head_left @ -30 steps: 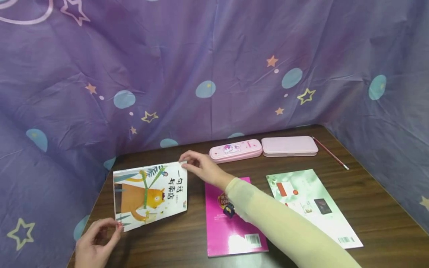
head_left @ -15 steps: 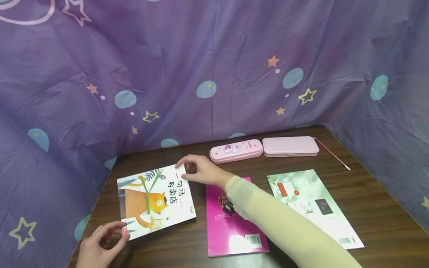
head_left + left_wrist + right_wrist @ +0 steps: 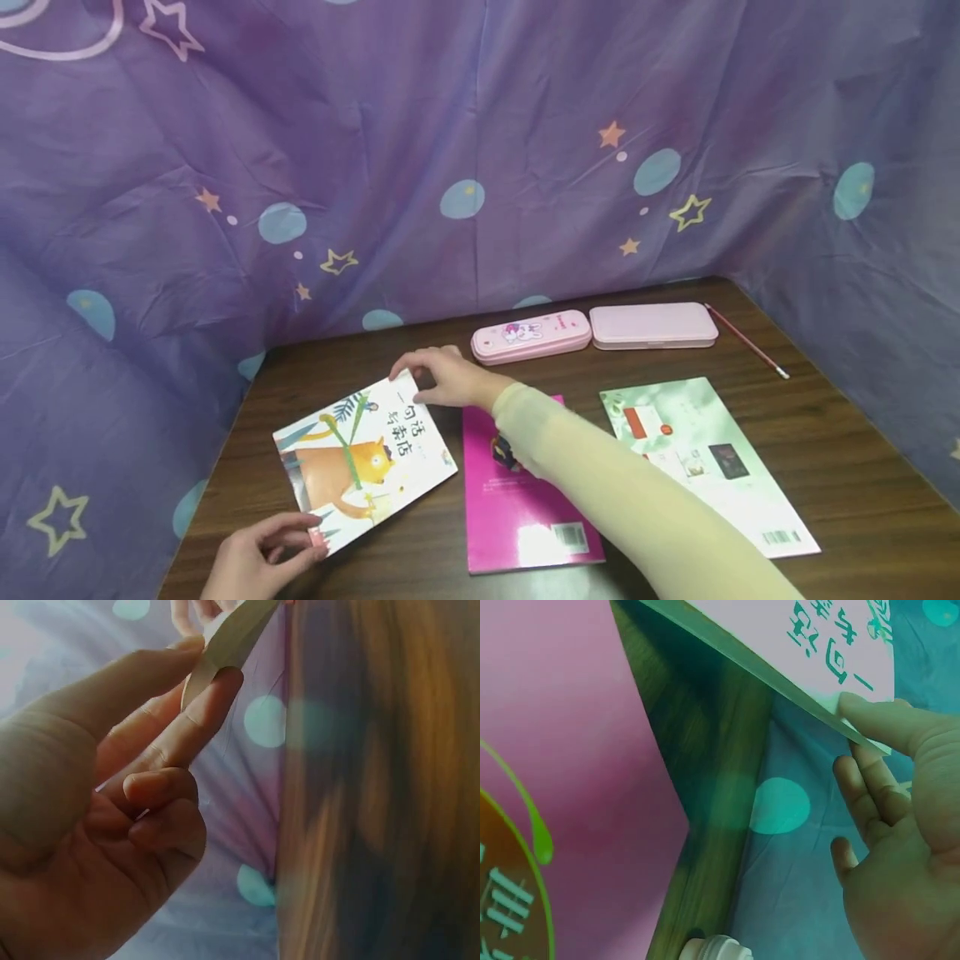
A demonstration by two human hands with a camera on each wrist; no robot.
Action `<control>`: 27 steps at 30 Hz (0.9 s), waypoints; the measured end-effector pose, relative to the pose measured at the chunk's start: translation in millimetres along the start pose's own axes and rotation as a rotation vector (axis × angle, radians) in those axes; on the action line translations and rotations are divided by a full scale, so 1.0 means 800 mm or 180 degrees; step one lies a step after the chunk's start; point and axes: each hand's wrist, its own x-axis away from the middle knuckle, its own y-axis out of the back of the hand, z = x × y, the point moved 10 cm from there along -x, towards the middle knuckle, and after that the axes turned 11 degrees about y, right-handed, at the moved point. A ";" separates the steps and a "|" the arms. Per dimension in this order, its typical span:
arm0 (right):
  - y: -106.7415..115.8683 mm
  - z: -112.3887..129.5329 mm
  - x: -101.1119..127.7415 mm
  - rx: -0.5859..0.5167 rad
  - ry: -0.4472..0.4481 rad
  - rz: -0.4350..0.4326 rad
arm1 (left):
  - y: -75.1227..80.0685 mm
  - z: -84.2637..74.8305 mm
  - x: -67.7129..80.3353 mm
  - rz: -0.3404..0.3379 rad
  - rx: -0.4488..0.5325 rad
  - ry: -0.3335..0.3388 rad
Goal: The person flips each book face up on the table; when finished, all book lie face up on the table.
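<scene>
Your left grip (image 3: 258, 554) and right grip (image 3: 452, 377) are pinching the storybook (image 3: 363, 462) left of the pink book (image 3: 517, 504); uneven pulling risks slippage.

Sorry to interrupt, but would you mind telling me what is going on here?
Someone holds a white book by opposite corners, left grip on the near one, right grip on the far one, seemingly off the table. A pink book and a green book lie to its right; two cases and a pencil lie at the back.
</scene>
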 end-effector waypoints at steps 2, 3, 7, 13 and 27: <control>-0.005 -0.004 -0.001 0.0025 -0.0068 0.0087 | -0.011 0.007 -0.002 0.0230 0.0023 0.0268; -0.008 -0.005 -0.002 0.0030 -0.0097 0.0134 | -0.016 0.010 -0.002 0.0341 0.0035 0.0383; -0.023 -0.004 -0.006 0.0078 -0.0113 0.0308 | -0.035 0.017 -0.001 0.0703 0.0111 0.0403; -0.051 0.005 -0.019 0.0282 -0.0108 0.0577 | -0.069 0.025 0.003 0.1278 0.0530 0.0442; -0.096 0.000 -0.017 0.0321 -0.0263 0.1161 | -0.086 0.033 0.012 0.1249 0.0447 0.0532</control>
